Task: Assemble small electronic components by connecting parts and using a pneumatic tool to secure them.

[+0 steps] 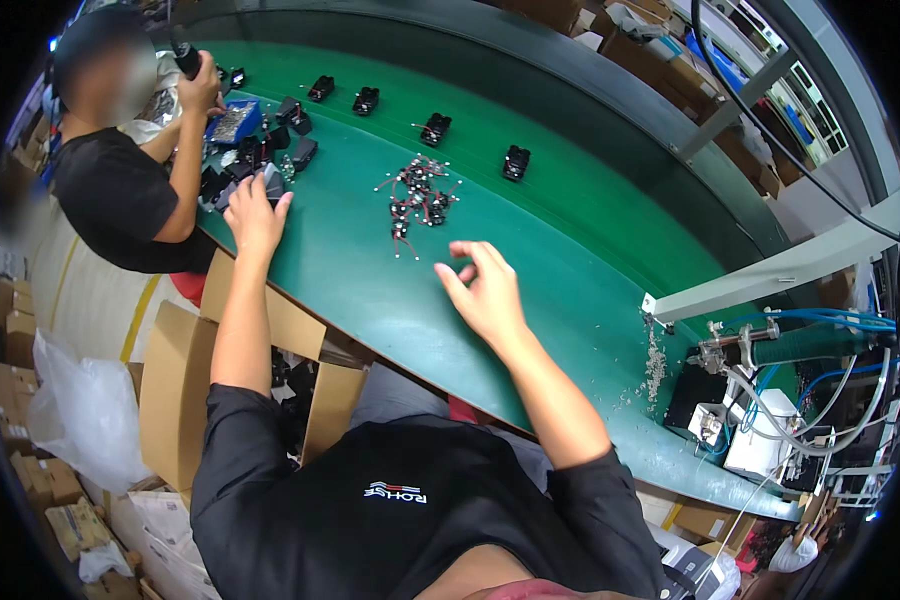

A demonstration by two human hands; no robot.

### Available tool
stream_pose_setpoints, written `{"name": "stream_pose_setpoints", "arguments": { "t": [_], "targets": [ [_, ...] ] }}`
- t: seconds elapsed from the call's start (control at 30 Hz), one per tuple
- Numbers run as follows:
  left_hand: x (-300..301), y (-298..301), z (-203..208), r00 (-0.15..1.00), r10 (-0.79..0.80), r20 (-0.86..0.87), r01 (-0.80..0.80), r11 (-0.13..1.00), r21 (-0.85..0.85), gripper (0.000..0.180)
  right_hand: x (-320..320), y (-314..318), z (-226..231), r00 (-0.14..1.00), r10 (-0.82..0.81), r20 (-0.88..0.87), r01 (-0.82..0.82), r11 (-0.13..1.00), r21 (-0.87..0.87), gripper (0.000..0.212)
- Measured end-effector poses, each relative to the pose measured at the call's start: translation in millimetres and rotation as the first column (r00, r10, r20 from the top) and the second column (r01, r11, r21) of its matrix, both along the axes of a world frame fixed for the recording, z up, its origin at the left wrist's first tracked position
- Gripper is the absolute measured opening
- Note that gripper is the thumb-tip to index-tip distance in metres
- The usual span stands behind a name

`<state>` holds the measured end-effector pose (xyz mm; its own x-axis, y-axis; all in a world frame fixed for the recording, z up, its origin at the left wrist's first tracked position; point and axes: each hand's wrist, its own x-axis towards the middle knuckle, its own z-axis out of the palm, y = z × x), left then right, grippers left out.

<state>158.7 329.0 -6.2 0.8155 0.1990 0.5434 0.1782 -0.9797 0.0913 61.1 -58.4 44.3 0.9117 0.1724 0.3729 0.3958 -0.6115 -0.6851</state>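
My left hand (256,217) reaches onto a heap of black and grey plastic housings (260,150) at the left of the green bench. Its fingertips lie at a grey housing (272,181), thumb apart; no closed grip shows. Over the bench, my right hand (485,290) is empty, thumb and fingers apart and slightly curled. Just beyond it lies a loose pile of small black parts with red wires (420,195).
Black units (516,163) stand spaced along the green belt (580,190). At left, a co-worker (120,170) holds a black power driver (187,60) near a blue tray (234,122). An open carton (175,390) sits below. Machinery with hoses (770,400) and scattered bits (654,365) are right.
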Motion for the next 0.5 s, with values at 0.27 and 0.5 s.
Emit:
{"name": "stream_pose_setpoints", "arguments": {
  "t": [0.27, 0.5],
  "targets": [
    [5.5, -2.5, -3.2, 0.999, 0.052, -0.005, -0.052, 0.995, -0.09, 0.058, 51.9, 99.4, -49.6, 0.968, -0.239, 0.075, 0.249, 0.951, -0.183, 0.049],
    [-9.4, 2.4, -9.0, 0.999, 0.001, 0.044, 0.004, 0.994, -0.111, 0.049, 45.2, 86.0, -48.8, 0.972, -0.224, -0.068, 0.208, 0.961, -0.181, 0.025]
  ]
}}
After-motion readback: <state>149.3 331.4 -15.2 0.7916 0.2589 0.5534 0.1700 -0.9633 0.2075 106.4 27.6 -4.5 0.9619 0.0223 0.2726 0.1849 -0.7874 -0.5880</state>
